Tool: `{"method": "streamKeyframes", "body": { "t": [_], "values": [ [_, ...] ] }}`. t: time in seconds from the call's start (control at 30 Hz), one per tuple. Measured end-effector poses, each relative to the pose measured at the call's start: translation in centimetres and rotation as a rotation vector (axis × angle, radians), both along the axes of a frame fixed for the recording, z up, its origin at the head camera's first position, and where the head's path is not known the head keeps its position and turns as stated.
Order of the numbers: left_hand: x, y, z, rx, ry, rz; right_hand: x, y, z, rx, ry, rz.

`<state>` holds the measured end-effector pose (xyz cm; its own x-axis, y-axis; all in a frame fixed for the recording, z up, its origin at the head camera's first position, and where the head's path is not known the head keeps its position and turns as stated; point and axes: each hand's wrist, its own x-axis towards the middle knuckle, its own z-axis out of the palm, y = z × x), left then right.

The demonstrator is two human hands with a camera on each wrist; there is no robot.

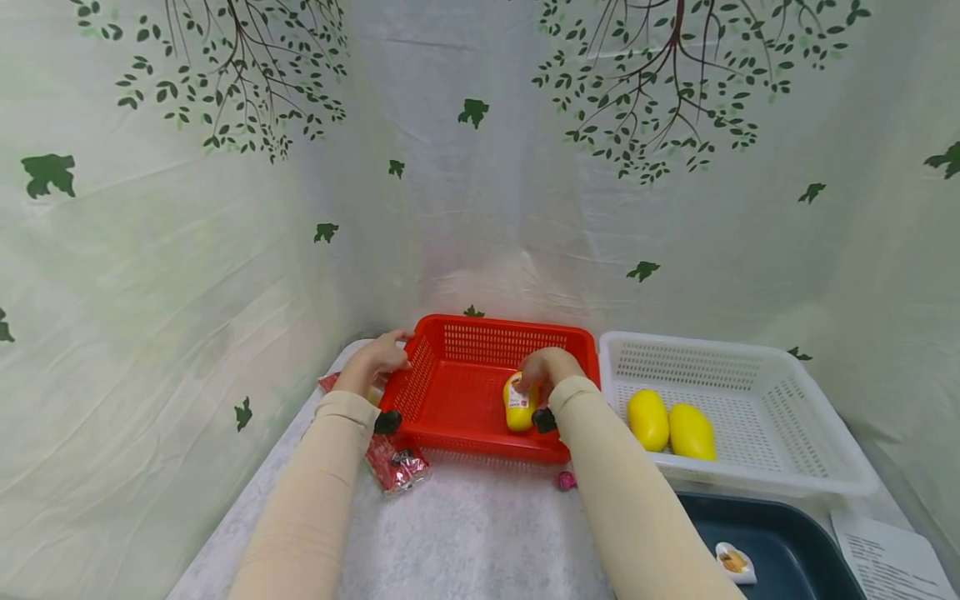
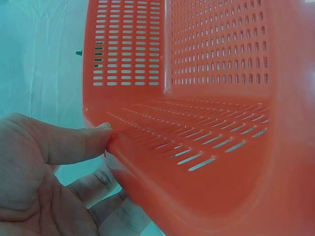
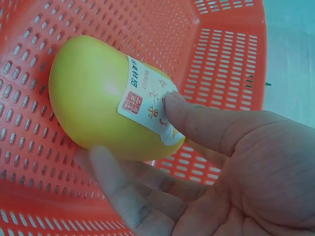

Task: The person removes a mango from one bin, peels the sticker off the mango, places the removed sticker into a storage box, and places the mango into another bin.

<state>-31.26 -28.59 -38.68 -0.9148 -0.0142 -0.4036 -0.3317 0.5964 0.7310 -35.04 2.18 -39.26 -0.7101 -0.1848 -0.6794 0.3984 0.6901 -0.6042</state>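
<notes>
At the left rim of the red basket (image 1: pixel 461 400): my left grip (image 1: pixel 381 358), pinched on the edge, presumably to steady it. Inside, right of centre: one labelled mango (image 3: pixel 93 98), my right grip (image 1: pixel 553 367) curled round it, likely against rolling. Alongside: white basket (image 1: pixel 738 387), two yellow mangoes (image 1: pixel 648 419).

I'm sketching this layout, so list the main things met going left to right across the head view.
Left hand → labelled mango → small pink item → left yellow fruit in the white basket → right yellow fruit beside it → small white item in the dark tray → printed sheet.
</notes>
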Motion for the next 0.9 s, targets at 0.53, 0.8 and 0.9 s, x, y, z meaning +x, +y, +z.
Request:
{"method": "streamKeyframes", "body": {
  "t": [0.53,0.8,0.9],
  "values": [
    [1.5,0.2,1.1,0.016,0.017,-0.02,1.7,0.5,1.9,-0.062,0.098,0.105],
    [1.0,0.1,0.6,0.015,0.01,-0.026,2.0,1.4,2.6,-0.082,0.149,0.157],
    [0.8,0.1,0.5,0.013,0.013,-0.027,2.0,1.7,3.0,-0.062,0.183,0.191]
  ]
}}
